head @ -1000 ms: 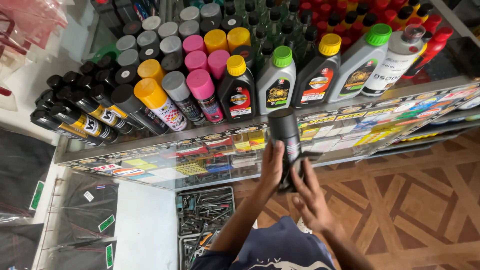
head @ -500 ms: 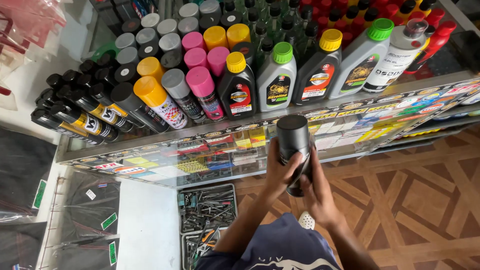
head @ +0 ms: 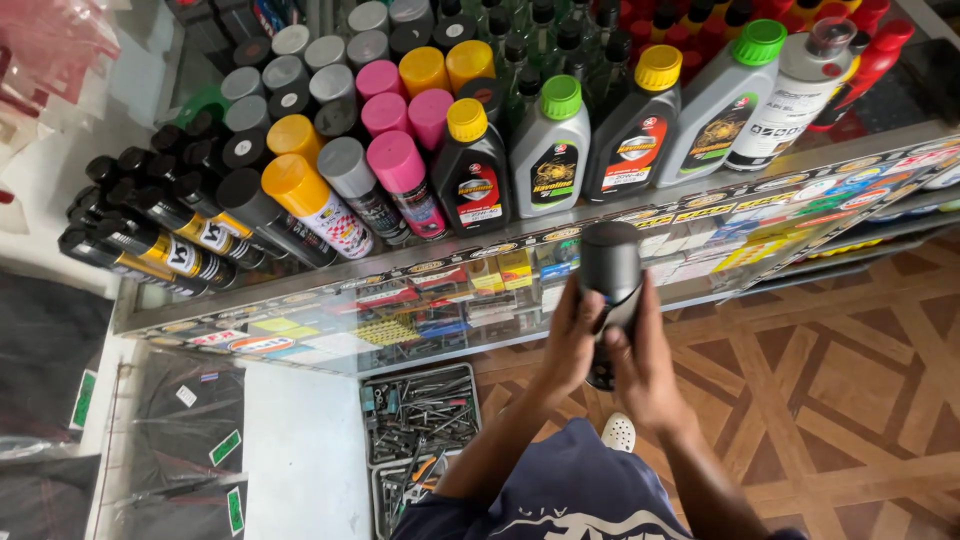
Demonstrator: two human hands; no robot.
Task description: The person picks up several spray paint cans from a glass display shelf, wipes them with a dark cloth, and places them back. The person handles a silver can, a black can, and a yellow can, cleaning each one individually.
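I hold a black spray can (head: 608,268) upright in front of a glass counter (head: 640,225), its black cap toward me. My left hand (head: 570,335) wraps the can's left side. My right hand (head: 645,360) grips the right side lower down, near the can's base. The can is blurred. On the counter stand spray cans with pink (head: 400,165), orange (head: 290,185), grey (head: 345,165) and black (head: 240,190) caps, beside black and grey oil bottles with yellow (head: 467,120) and green (head: 560,97) caps.
Boxes and stickers fill the counter's glass shelf (head: 420,310). A tray of screws and small tools (head: 420,410) sits on the floor below. Patterned wooden floor (head: 840,380) lies to the right. Black packets (head: 190,420) hang at the left. My white shoe (head: 618,432) shows below.
The can has moved a little right and down, toward me, and both hands have shifted their hold around it. The view has drifted slightly.
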